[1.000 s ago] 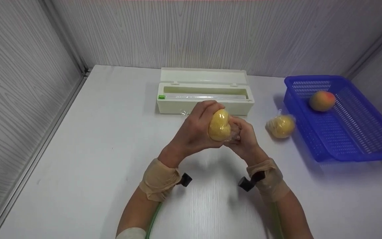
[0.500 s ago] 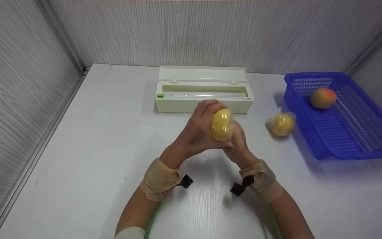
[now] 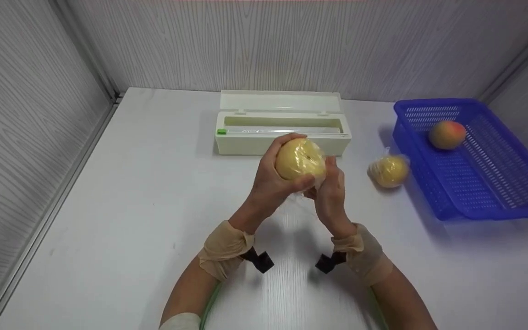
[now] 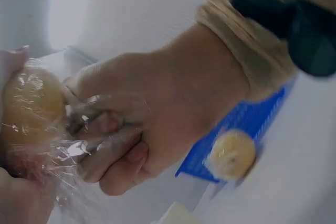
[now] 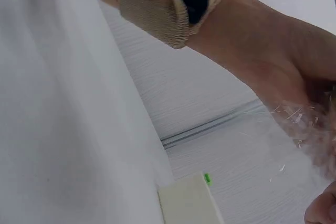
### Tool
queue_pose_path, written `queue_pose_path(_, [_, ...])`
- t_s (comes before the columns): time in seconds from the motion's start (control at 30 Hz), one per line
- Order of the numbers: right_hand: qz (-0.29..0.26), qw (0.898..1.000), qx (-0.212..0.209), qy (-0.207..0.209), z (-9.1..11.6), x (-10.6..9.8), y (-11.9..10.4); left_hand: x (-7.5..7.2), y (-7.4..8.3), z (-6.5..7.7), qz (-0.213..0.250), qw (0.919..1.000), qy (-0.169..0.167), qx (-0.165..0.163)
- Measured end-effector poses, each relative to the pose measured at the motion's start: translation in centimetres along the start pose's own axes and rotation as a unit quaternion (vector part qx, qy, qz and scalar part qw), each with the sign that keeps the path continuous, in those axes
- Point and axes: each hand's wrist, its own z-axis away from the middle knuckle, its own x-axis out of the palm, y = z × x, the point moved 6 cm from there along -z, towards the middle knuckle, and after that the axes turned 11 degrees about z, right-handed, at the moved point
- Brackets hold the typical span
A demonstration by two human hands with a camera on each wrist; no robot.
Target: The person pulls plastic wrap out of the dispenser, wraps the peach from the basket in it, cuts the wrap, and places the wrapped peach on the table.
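Observation:
My left hand point(image 3: 268, 176) grips a round yellow fruit point(image 3: 297, 159) with a small dark spot on its face, thumb along its near side. Clear plastic wrap point(image 4: 73, 148) covers the fruit and bunches loosely at its side. My right hand point(image 3: 330, 195) is beside the fruit, its fingers curled on the gathered film, as the left wrist view shows. Loose film point(image 5: 299, 124) hangs about the right hand in the right wrist view. Both hands are above the white table, in front of an open cling film box point(image 3: 282, 144).
A second wrapped yellow fruit point(image 3: 390, 171) lies on the table point(image 3: 108, 206) to the right. Beside it stands a blue plastic basket point(image 3: 456, 211) holding a red-and-yellow fruit point(image 3: 447, 134). Grained panels point(image 3: 245, 46) wall the back and sides.
The held fruit has turned so its spotted face looks up, and it has shifted slightly left and away. The right hand has gone round beside it, drawing the film aside.

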Motion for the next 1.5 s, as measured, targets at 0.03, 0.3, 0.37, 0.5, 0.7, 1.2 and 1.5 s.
queue_pose_path(0.03, [-0.04,0.999,0.005,-0.002,0.0,0.2,-0.3,-0.1,0.0,0.0,0.045,0.9987,0.017,-0.018])
queue_pose_path(0.3, [0.074,0.99,-0.114,0.02,0.6,0.4,-2.9,-0.3,0.8,0.0,0.124,0.9906,0.057,-0.013])
queue_pose_path(0.37, [0.1,0.986,-0.136,0.015,0.6,0.4,-3.2,-0.4,0.9,0.1,0.098,0.9936,0.056,-0.008])
queue_pose_path(0.5, [0.135,0.976,-0.171,0.007,0.4,0.0,-3.6,-0.6,1.2,0.0,0.068,0.9971,0.032,-0.012])
queue_pose_path(0.7, [0.239,0.942,-0.235,0.014,0.0,-0.7,-4.2,-0.8,1.7,-0.6,0.031,0.9993,-0.017,-0.009])
queue_pose_path(1.2, [0.283,0.916,-0.282,-0.039,0.3,-0.3,-4.7,-1.3,1.6,-0.2,-0.052,0.9984,-0.022,-0.001])
queue_pose_path(1.5, [0.232,0.928,-0.268,-0.114,0.2,0.3,-5.0,-2.4,1.1,-0.7,-0.013,0.9993,0.023,-0.026])
